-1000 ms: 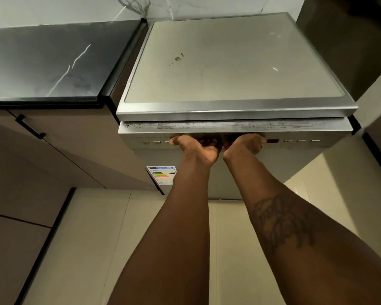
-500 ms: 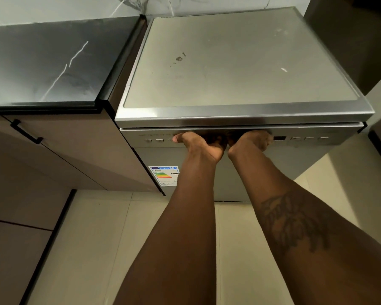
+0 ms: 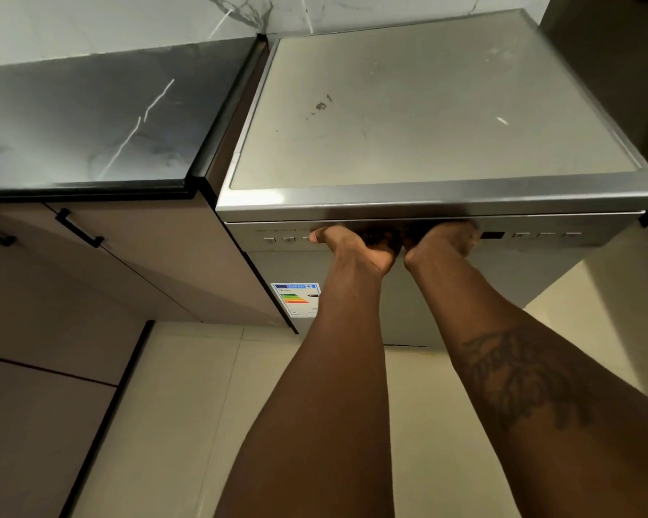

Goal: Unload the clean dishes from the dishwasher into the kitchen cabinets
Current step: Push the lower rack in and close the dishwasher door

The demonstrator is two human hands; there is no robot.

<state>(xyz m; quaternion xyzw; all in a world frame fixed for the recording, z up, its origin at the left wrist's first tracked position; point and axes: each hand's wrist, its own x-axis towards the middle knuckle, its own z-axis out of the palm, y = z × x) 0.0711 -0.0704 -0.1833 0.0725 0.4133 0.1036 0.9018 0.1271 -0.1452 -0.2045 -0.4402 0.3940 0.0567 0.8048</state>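
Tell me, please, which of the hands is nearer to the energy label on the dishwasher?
Left. The left hand grips the top of the dishwasher door, up and right of the energy label; the right hand grips beside it, farther right.

The silver dishwasher [image 3: 427,106] stands just beside the brown cabinets [image 3: 146,263] — its door upright, flat top scuffed, an energy label [image 3: 295,299] on the front's left side.

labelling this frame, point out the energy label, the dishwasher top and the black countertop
energy label [image 3: 295,299]: head view, coloured bars
dishwasher top [image 3: 427,117]: head view, bare centre
black countertop [image 3: 90,117]: head view, bare middle
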